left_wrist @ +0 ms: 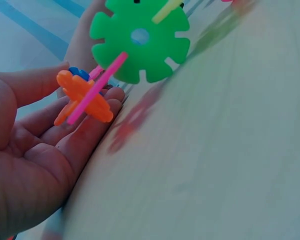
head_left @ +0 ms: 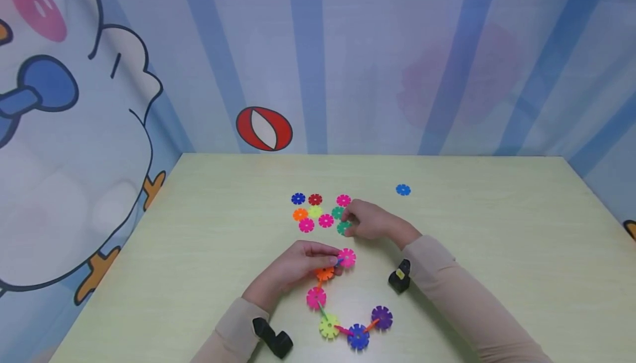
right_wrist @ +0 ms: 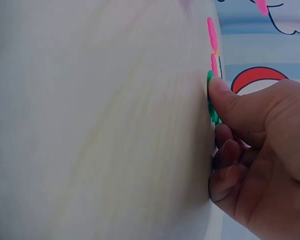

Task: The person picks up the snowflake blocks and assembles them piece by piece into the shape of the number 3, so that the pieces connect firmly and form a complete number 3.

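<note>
My left hand [head_left: 303,263] holds one end of a chain of interlocked notched plastic discs, its thumb and fingers around a blue and an orange disc [head_left: 325,273]. A pink disc [head_left: 346,258] sticks out past the fingertips. From the hand the chain curves over the table through a pink disc [head_left: 316,298], a yellow disc [head_left: 329,327] and a blue disc [head_left: 358,337] to a purple disc [head_left: 382,317]. In the left wrist view a green disc [left_wrist: 140,55] fills the top. My right hand [head_left: 370,220] pinches a green disc [right_wrist: 210,95] at the table, thumb on its face.
Loose discs lie in a cluster left of the right hand, among them a dark blue disc [head_left: 298,199], a red disc [head_left: 315,200] and an orange disc [head_left: 300,214]. A lighter blue disc [head_left: 403,190] lies apart, farther right on the pale table [head_left: 497,214]. A printed curtain hangs behind.
</note>
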Available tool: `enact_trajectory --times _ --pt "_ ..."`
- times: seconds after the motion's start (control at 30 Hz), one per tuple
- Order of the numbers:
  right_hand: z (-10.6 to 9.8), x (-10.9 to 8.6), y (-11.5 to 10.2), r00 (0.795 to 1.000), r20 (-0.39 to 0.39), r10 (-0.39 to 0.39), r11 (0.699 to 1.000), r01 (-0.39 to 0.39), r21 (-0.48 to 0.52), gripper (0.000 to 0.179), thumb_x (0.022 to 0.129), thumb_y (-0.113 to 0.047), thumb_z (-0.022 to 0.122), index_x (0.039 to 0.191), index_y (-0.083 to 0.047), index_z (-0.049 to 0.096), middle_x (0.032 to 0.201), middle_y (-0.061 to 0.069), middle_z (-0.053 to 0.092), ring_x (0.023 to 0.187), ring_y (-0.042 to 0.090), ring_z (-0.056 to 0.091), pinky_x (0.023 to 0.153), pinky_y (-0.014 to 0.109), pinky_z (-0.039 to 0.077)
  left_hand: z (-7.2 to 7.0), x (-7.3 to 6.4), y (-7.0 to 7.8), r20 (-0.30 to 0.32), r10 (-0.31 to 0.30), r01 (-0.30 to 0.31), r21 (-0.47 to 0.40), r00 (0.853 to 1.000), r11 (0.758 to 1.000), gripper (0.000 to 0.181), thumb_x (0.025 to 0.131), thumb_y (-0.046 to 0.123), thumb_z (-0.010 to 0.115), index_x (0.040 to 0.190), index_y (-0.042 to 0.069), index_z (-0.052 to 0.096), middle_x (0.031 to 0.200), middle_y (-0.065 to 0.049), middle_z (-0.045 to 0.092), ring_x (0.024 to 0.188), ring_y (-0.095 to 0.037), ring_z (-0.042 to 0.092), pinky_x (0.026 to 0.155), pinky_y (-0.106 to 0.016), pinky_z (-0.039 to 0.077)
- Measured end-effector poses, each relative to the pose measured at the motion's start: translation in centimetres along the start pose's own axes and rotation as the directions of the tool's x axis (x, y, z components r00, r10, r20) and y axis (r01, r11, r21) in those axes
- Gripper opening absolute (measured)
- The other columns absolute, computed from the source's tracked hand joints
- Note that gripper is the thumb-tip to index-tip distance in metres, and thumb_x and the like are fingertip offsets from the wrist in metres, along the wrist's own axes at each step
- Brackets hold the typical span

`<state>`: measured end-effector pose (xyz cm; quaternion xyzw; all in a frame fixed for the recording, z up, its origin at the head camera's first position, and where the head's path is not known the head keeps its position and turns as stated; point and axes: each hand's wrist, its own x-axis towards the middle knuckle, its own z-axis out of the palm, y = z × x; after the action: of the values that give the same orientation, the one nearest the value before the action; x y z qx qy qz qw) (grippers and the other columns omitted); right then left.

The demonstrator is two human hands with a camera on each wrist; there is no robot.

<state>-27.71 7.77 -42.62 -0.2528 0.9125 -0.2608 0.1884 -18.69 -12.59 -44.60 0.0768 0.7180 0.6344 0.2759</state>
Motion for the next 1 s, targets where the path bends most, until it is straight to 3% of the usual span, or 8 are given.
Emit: enact_trajectory --times 0.37,0.8,1.0 --pt "-0.15 -0.22 0.42 1.000 0.007 0.004 0.999 -0.005 0.050 0.033 0.087 -0.020 0.073 0.116 -0.009 0.063 0.116 0.007 0.057 0.113 0.025 0.053 0.101 0.043 0.044 0.01 -0.19 0.13 0.020 0.011 -0.011 -0.007 1.000 1.000 0.033 0.095 0.013 0.060 0.125 -0.001 0.062 0.105 -0.016 0.072 0.101 -0.023 0.069 0.097 -0.031 0.049" --pt "-0.02 0.14 0.15 1.000 0.002 -0.016 1.000 0.016 0.005 0.027 0.085 -0.016 0.074 0.109 -0.008 0.063 0.105 0.004 0.058 0.100 0.021 0.053 0.093 0.040 0.048 0.00 -0.31 0.28 -0.009 -0.005 0.005 0.010 1.000 1.000 0.033 0.094 0.015 0.062 0.124 0.001 0.063 0.105 -0.014 0.072 0.101 -0.021 0.068 0.096 -0.031 0.050" --pt "0.01 0.02 0.52 1.000 -0.018 -0.022 0.999 0.022 0.050 0.026 0.085 -0.014 0.073 0.106 -0.008 0.058 0.100 0.004 0.058 0.093 0.020 0.052 0.086 0.037 0.048 0.11 -0.37 0.29 0.006 0.002 -0.002 -0.017 1.000 1.000 0.032 0.094 0.013 0.061 0.124 0.000 0.063 0.103 -0.015 0.072 0.100 -0.023 0.069 0.096 -0.031 0.050"
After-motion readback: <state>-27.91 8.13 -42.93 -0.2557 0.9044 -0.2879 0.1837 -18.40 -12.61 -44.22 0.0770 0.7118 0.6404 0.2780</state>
